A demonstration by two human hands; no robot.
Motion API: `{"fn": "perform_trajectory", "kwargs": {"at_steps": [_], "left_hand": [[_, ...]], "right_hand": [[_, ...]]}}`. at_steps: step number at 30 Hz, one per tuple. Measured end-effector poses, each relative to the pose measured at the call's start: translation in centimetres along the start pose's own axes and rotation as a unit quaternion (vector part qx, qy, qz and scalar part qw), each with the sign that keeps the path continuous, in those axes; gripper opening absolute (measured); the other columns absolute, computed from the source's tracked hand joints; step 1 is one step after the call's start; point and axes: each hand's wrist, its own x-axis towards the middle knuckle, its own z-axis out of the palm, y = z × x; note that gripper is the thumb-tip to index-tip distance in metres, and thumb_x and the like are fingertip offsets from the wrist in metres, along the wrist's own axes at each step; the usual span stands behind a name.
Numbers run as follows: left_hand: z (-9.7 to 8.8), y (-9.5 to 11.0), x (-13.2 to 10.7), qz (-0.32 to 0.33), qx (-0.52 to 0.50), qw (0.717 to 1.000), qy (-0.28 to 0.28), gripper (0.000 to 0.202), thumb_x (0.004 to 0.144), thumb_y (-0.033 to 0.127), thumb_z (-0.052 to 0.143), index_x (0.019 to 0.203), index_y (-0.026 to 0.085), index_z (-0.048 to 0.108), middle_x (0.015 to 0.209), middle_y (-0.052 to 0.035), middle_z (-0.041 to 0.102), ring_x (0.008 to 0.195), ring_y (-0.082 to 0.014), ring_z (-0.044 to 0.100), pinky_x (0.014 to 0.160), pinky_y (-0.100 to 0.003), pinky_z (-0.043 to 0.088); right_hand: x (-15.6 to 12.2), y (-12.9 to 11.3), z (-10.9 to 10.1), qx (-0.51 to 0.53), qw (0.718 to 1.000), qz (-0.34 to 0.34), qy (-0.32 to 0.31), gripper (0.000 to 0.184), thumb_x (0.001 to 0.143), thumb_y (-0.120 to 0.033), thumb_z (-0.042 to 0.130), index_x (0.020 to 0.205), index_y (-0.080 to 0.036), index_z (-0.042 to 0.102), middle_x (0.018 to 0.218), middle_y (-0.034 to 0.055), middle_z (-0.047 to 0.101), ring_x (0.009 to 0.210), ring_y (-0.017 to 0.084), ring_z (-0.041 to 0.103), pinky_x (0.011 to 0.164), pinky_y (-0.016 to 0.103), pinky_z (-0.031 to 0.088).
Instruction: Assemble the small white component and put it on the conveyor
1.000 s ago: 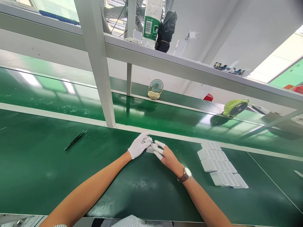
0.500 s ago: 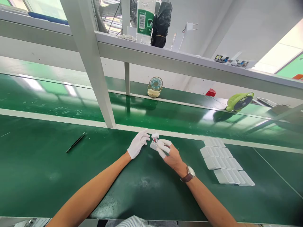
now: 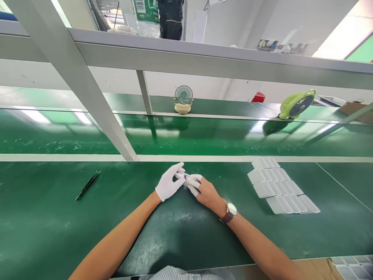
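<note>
My left hand [image 3: 169,182] wears a white glove and my right hand [image 3: 204,190] has white finger cots and a wristwatch [image 3: 230,212]. The two hands meet at the middle of the green bench, fingertips closed together on a small white part [image 3: 186,179]. Most of the part is hidden by the fingers. Rows of several white rectangular parts [image 3: 279,190] lie on the mat a short way to the right of my right hand.
Black tweezers [image 3: 87,185] lie on the mat at the left. A slanted white post [image 3: 87,101] rises behind my hands. A small blue desk fan [image 3: 183,99], a green fan [image 3: 295,104] and a red object [image 3: 258,97] stand beyond the belt. A tray corner [image 3: 352,264] shows bottom right.
The camera tilted down and shifted. My left hand, briefly apart from the part half a second ago, has closed back onto it beside my right fingers.
</note>
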Motion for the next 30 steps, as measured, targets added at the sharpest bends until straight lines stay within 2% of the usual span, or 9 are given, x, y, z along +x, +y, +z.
{"fn": "perform_trajectory", "kwargs": {"at_steps": [4,9,12,19,22,26,30], "left_hand": [[-0.30,0.00,0.17,-0.003,0.002,1.000,-0.010,0.055,0.088,0.022,0.063,0.141,0.023,0.051,0.119,-0.0068,0.068,0.107,-0.0210,0.066,0.103,-0.044,0.050],[-0.24,0.04,0.13,-0.004,-0.002,1.000,-0.012,0.054,0.088,0.022,0.062,0.141,0.024,0.051,0.118,-0.0058,0.068,0.105,-0.0205,0.066,0.101,-0.042,0.051],[-0.25,-0.04,0.10,-0.006,0.000,1.000,-0.010,0.055,0.087,0.022,0.064,0.141,0.024,0.051,0.118,-0.0054,0.068,0.106,-0.0208,0.067,0.101,-0.041,0.051],[-0.34,-0.04,0.19,-0.017,-0.008,1.000,-0.015,0.055,0.087,0.023,0.064,0.141,0.022,0.052,0.119,-0.0069,0.068,0.106,-0.0218,0.066,0.101,-0.042,0.051],[-0.31,0.00,0.24,-0.022,-0.021,0.999,-0.014,0.054,0.088,0.025,0.064,0.141,0.021,0.053,0.118,-0.0078,0.068,0.105,-0.0224,0.066,0.098,-0.042,0.052],[-0.23,-0.22,0.21,-0.033,-0.034,0.999,-0.014,0.053,0.088,0.026,0.064,0.140,0.021,0.055,0.118,-0.0085,0.069,0.102,-0.0224,0.066,0.096,-0.041,0.053],[-0.19,-0.38,0.18,-0.047,-0.046,0.998,-0.017,0.052,0.088,0.025,0.064,0.139,0.022,0.056,0.119,-0.0090,0.069,0.095,-0.0205,0.067,0.090,-0.038,0.055]], "right_hand": [[-0.11,-0.08,0.04,0.039,0.998,0.046,0.036,0.056,0.100,-0.033,0.058,0.153,-0.030,0.041,0.130,0.0112,0.064,0.116,0.028,0.066,0.097,0.045,0.059],[0.12,-0.09,0.14,0.070,0.997,0.020,0.037,0.042,0.101,-0.028,0.056,0.143,-0.033,0.054,0.125,0.0083,0.066,0.112,0.024,0.067,0.096,0.041,0.059],[0.11,-0.05,0.12,0.091,0.994,0.023,0.048,0.039,0.100,-0.028,0.058,0.139,-0.032,0.057,0.125,0.0078,0.066,0.111,0.024,0.067,0.096,0.041,0.059],[-0.46,0.10,0.19,0.130,0.984,0.121,0.033,0.055,0.095,-0.034,0.066,0.146,-0.029,0.047,0.128,0.0090,0.067,0.107,0.026,0.070,0.095,0.045,0.059],[-0.49,0.06,0.17,0.122,0.987,0.103,0.036,0.053,0.096,-0.035,0.064,0.146,-0.028,0.048,0.131,0.0102,0.066,0.113,0.027,0.069,0.099,0.046,0.057],[-0.51,0.02,0.20,0.107,0.989,0.092,0.048,0.057,0.096,-0.037,0.063,0.149,-0.026,0.044,0.127,0.0113,0.067,0.108,0.027,0.070,0.095,0.046,0.060],[-0.46,-0.05,0.12,0.069,0.994,0.039,0.069,0.050,0.099,-0.033,0.060,0.147,-0.029,0.049,0.130,0.0110,0.066,0.114,0.027,0.068,0.097,0.044,0.059]]}}
